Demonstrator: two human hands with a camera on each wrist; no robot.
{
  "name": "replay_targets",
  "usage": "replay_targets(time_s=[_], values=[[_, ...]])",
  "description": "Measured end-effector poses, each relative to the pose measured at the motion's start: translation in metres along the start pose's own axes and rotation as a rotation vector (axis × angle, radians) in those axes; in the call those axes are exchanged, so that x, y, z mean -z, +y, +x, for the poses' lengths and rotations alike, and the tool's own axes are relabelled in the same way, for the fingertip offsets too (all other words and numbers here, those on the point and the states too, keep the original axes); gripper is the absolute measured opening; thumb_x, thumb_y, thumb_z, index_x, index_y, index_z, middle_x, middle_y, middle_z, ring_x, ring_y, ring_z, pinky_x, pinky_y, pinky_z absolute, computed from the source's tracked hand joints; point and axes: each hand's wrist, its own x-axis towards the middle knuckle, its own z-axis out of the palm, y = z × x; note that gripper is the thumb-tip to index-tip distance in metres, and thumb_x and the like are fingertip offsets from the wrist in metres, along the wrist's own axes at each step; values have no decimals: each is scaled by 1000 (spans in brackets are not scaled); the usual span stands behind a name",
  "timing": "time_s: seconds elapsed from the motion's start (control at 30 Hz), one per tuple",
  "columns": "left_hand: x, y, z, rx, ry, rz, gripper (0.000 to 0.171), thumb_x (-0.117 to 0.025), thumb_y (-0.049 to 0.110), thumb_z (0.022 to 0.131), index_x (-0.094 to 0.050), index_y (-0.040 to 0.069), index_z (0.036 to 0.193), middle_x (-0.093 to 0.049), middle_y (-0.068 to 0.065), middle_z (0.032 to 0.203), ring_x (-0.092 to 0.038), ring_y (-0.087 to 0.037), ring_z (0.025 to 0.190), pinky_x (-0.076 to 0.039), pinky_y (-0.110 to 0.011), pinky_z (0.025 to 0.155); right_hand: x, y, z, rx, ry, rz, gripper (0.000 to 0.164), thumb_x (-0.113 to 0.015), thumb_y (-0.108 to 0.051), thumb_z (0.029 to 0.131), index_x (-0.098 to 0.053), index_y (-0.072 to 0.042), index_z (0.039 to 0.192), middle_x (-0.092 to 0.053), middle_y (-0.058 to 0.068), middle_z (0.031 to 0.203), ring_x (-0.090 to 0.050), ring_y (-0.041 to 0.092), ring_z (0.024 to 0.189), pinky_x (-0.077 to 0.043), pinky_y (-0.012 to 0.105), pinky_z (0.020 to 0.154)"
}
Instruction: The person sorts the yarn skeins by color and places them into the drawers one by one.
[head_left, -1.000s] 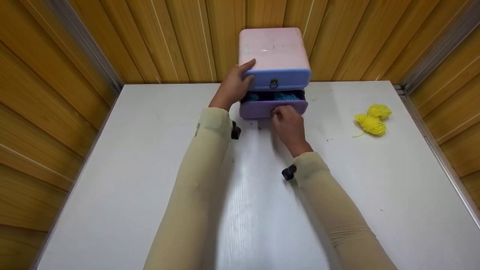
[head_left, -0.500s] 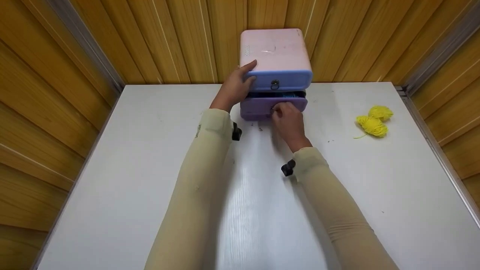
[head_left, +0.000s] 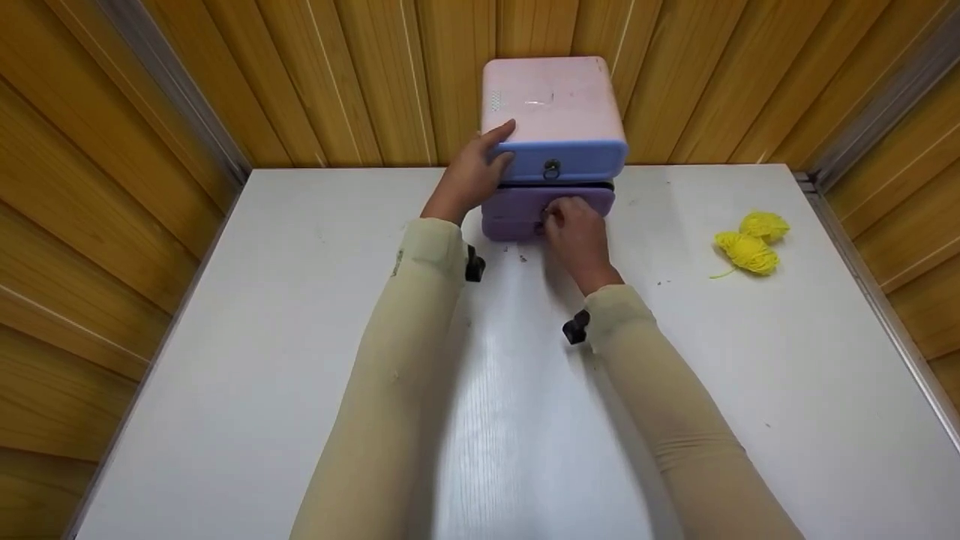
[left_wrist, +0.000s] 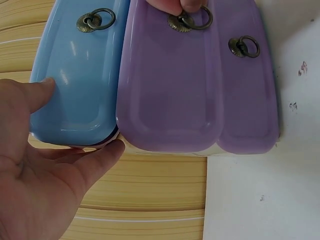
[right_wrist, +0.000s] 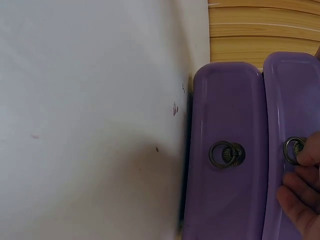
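A small pink drawer box (head_left: 553,97) stands at the back of the table, with one blue drawer (head_left: 592,161) above two purple ones. At the box's upper left corner my left hand (head_left: 471,178) holds on, thumb over the blue front and fingers along the side. My right hand (head_left: 579,234) pinches the metal ring pull (right_wrist: 294,151) of the middle purple drawer (left_wrist: 170,90). That drawer juts slightly forward, a thin dark gap above it in the head view. Below it is the bottom purple drawer (right_wrist: 227,105), its own ring pull (right_wrist: 222,154) hanging free.
Two yellow yarn balls (head_left: 750,247) lie on the white table (head_left: 315,300) at the right, a loose end trailing from one. A wood-patterned wall (head_left: 360,82) rises right behind the box. Small dark marks (right_wrist: 175,109) dot the tabletop before the drawers.
The middle purple drawer has slid back into the box, pushed by my right hand. The blue yarn inside it has gone out of sight. My left hand keeps its place.
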Motion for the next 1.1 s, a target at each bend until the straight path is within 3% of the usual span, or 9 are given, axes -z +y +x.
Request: replay_targets(time_s=[0.3, 0.5, 0.73, 1.1], values=[[0, -1, -1, -17, -9, -3, 51, -50, 34, 101, -31, 51, 145, -26, 22, 156, -9, -10, 151, -14, -35, 123, -2, 2, 5, 3, -5, -2, 17, -55, -10, 94, -69, 0, 97, -66, 17, 93, -63, 31, 90, -51, 43, 81], [0, -1, -1, -31, 1, 1, 51, -50, 33, 101, -32, 49, 146, -28, 19, 156, -18, -6, 148, -20, -33, 121, -1, 1, 9, -2, -13, -19, 17, -55, -10, 94, -68, 1, 97, -66, 18, 94, -62, 31, 91, -51, 43, 82], [0, 3, -2, -6, -9, -1, 50, -49, 34, 101, -31, 53, 144, -26, 19, 157, -20, -6, 148, -21, -35, 121, 2, 1, 12, 6, -27, -34, 18, -54, -9, 94, -67, 2, 98, -66, 18, 96, -61, 32, 93, -50, 43, 84], [0, -1, -1, 6, -18, 66, 54, -47, 35, 102, -23, 55, 146, -12, 4, 164, -7, -15, 151, -19, -39, 122, -3, 3, 13, 18, -30, -26, 19, -52, -10, 95, -67, 2, 98, -66, 19, 96, -62, 33, 94, -49, 44, 85]])
